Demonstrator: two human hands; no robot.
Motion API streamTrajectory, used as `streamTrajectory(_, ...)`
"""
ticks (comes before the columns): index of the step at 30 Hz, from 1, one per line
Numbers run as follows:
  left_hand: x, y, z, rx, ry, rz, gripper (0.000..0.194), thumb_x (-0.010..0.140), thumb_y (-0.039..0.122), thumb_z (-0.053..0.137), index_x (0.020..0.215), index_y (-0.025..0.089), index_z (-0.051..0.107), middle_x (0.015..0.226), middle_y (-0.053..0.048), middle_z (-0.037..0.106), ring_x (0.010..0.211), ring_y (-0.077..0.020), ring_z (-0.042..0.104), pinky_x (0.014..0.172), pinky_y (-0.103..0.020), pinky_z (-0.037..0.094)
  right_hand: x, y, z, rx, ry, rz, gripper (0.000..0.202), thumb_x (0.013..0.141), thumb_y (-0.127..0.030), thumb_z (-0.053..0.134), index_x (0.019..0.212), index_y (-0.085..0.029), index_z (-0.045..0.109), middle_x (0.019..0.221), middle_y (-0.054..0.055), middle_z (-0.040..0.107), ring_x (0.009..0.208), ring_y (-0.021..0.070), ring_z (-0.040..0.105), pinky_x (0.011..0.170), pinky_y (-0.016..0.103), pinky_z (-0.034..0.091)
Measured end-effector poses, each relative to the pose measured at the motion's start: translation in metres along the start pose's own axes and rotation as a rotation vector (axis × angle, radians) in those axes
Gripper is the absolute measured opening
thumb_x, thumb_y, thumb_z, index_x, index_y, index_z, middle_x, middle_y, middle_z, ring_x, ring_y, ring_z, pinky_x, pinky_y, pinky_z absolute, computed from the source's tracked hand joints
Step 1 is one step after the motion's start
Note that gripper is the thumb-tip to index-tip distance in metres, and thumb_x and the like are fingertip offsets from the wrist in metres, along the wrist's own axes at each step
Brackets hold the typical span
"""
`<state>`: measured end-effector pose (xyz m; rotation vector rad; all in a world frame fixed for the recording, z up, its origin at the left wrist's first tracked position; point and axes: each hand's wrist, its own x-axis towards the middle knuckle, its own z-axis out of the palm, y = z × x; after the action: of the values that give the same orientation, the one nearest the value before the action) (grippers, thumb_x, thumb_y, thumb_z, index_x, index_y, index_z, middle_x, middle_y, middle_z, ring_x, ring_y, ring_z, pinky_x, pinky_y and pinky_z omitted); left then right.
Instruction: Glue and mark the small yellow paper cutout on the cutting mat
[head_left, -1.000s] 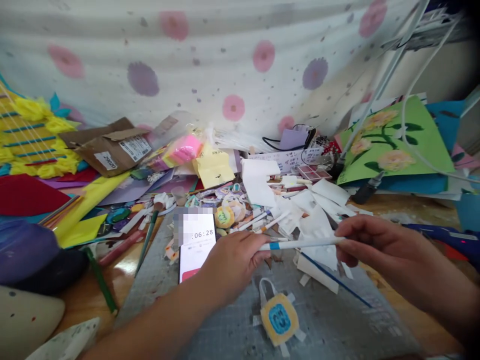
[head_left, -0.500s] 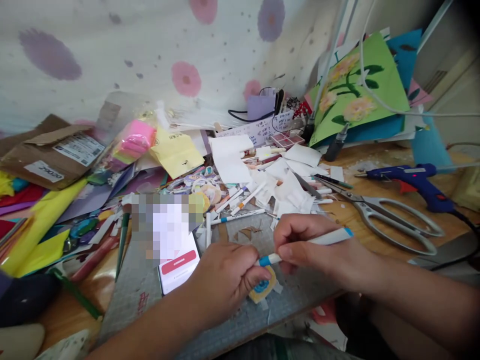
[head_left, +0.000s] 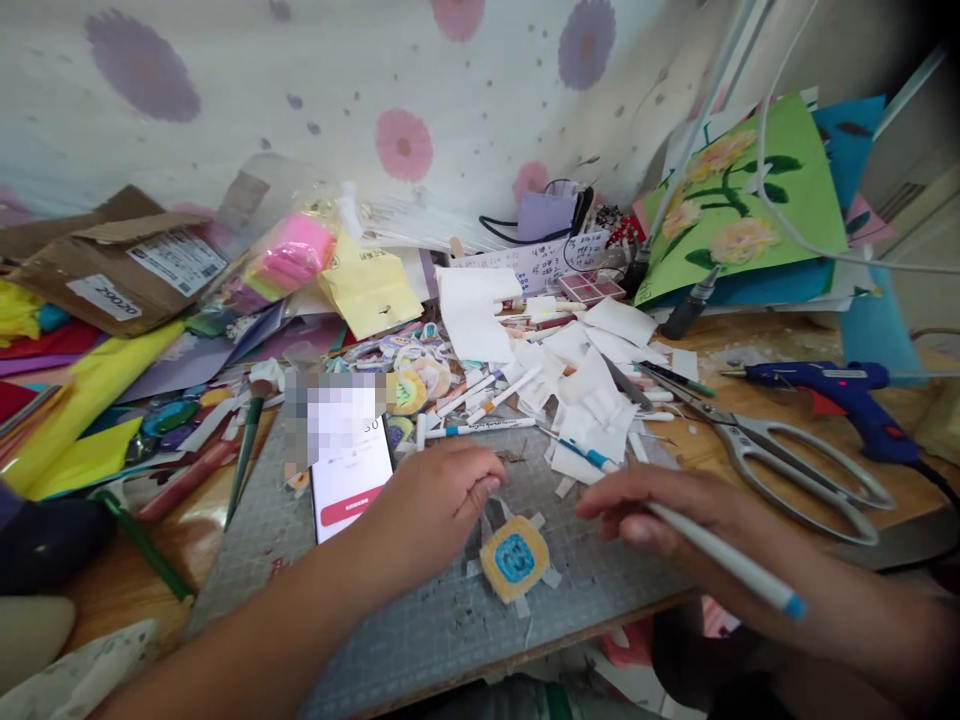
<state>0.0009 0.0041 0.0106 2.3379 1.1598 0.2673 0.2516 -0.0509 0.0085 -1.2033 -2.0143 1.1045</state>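
In my right hand (head_left: 660,510) is a slim white pen (head_left: 735,560) with a blue end and a blue band. Its thin tip points up and left over the white paper scraps. My left hand (head_left: 450,490) is closed beside the phone (head_left: 352,480), fingers curled in; anything inside it is hidden. Between and just below the hands, on the grey cutting mat (head_left: 420,630), lies a small yellow square-shaped piece (head_left: 515,562) with a blue drawn centre and pale tabs around its edge. Neither hand touches it.
White paper scraps (head_left: 592,400) and loose pens cover the mat's back. To the right lie large scissors (head_left: 795,460) and a blue glue gun (head_left: 840,385) with a cord. At left are a cardboard box (head_left: 120,265) and a brush (head_left: 247,445).
My hands have moved apart. The right one has drawn the pen away, baring its thin tip, and the yellow piece is now uncovered. The view has shifted slightly.
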Motion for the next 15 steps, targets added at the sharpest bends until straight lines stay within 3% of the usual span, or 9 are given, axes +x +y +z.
streamTrajectory(4,-0.004,0.002,0.001,0.077,-0.095,0.036,0.017,0.085,0.018,0.044,0.091,0.024,0.059,0.089,-0.002,0.059,0.084,-0.0184,0.056,0.073,-0.030,0.042,-0.001,0.006,0.021,-0.262,-0.062,-0.120,0.013,0.087,-0.012,0.046,0.091,-0.023,0.053,0.091,0.003,0.060,0.083,0.0174,0.058,0.073,0.029,0.045)
streamTrajectory(9,-0.005,-0.003,0.002,0.171,-0.117,0.075,0.030,0.081,0.015,0.046,0.107,0.027,0.057,0.094,-0.004,0.055,0.090,-0.0219,0.054,0.072,-0.032,0.042,0.002,0.004,0.025,-0.356,-0.092,-0.156,0.015,0.086,-0.008,0.043,0.089,-0.022,0.048,0.089,0.003,0.056,0.081,0.0170,0.054,0.070,0.030,0.042)
streamTrajectory(13,-0.002,-0.002,0.008,0.292,-0.103,0.072,0.012,0.084,0.023,0.048,0.088,0.022,0.060,0.088,-0.005,0.053,0.080,-0.0217,0.054,0.065,-0.032,0.041,0.004,0.005,0.020,-0.361,-0.031,-0.135,0.016,0.085,-0.007,0.045,0.088,-0.022,0.050,0.087,0.003,0.058,0.078,0.0174,0.055,0.069,0.030,0.043)
streamTrajectory(15,0.000,-0.001,0.010,0.325,-0.096,0.085,0.015,0.086,0.023,0.044,0.078,0.020,0.058,0.083,-0.005,0.052,0.077,-0.0204,0.053,0.064,-0.031,0.040,0.005,0.007,0.017,-0.336,-0.002,-0.116,0.014,0.086,-0.010,0.046,0.086,-0.022,0.053,0.086,0.003,0.060,0.077,0.0175,0.057,0.069,0.030,0.045)
